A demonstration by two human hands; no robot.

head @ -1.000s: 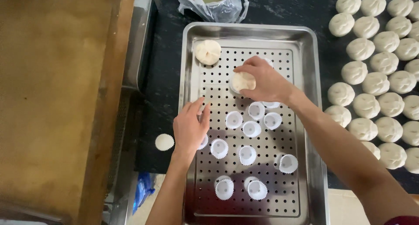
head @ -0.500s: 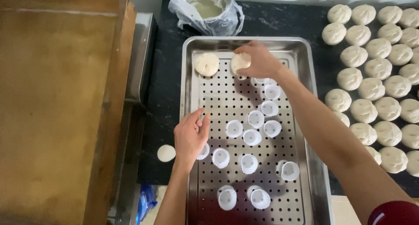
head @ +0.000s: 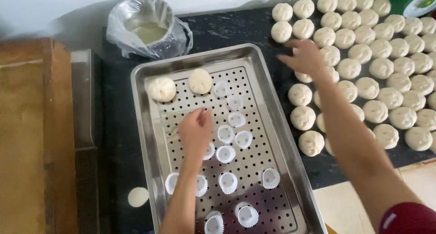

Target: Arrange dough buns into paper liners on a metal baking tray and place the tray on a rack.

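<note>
Right hand (head: 305, 57) spread open over the dough balls (head: 363, 70) – holding nothing; left hand (head: 195, 130) loosely open, fingertips on the perforated tray (head: 281, 138) beside paper cups (head: 227, 134).

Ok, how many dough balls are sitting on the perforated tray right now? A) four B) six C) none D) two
D: two dough balls sit side by side at the far end of the perforated tray, while the rest of the dough lies off the tray on the dark counter, where the right hand reaches.
</note>
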